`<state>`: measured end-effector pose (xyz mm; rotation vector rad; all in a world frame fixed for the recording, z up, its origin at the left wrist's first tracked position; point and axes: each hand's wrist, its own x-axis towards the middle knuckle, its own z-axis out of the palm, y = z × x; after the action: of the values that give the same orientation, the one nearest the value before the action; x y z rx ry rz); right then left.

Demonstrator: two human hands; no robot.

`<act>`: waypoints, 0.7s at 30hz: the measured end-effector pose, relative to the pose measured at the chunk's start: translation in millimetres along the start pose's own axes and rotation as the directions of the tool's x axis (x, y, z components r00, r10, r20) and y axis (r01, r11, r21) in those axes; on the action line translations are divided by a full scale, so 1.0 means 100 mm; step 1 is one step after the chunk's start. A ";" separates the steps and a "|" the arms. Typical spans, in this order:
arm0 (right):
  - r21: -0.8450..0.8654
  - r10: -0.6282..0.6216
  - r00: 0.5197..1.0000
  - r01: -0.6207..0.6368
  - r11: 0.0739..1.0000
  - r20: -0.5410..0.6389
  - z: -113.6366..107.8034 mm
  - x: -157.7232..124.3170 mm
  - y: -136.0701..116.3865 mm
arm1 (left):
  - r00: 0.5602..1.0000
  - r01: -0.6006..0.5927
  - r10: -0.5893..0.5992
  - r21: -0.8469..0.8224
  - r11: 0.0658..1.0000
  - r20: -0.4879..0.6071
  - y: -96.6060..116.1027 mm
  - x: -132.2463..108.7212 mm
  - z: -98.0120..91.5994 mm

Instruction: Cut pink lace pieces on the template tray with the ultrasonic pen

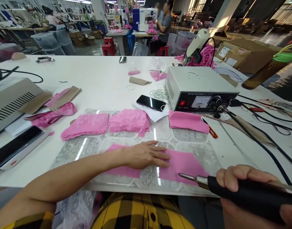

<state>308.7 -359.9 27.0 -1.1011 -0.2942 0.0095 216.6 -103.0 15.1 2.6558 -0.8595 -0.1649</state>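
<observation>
My left hand (146, 155) lies flat, fingers spread, on a pink fabric piece (184, 165) that rests on a glossy patterned work mat (200, 149) at the table's near edge. My right hand (253, 190) grips the black handle of a cutting tool (246, 192); its metal tip (184, 175) touches the fabric's near edge. A black cable (255, 140) runs from the tool to a white control box (198, 87). Two stacks of pink lace (86, 125) (129, 121) sit beyond my left hand, and a folded pink stack (187, 121) lies by the box.
A black phone (152, 102) lies on paper near the box. A grey machine (10, 101) and dark tablet (14, 144) occupy the left. Orange-handled scissors (211, 131), cardboard scraps and cables lie around. A person in a striped top sits at a sewing machine (146, 17) behind.
</observation>
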 end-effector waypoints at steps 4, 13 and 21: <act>-0.011 0.006 1.000 -0.005 1.000 0.026 0.04 0.04 0.01 | 0.999 -0.013 0.008 0.103 0.995 0.049 -0.01 0.01 0.08; -0.070 0.094 0.993 -0.089 0.994 0.068 0.00 -0.16 -0.03 | 1.000 -0.009 0.008 0.163 0.987 0.009 -0.06 0.07 0.11; -0.052 0.146 0.964 -0.138 0.989 0.221 0.01 -0.29 0.10 | 0.996 -0.088 0.093 0.230 0.969 -0.008 -0.01 0.01 0.07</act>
<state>281.6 -359.4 11.9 -1.1571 -0.4184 0.2589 216.8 -105.0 8.3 2.8165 -1.0493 -0.0186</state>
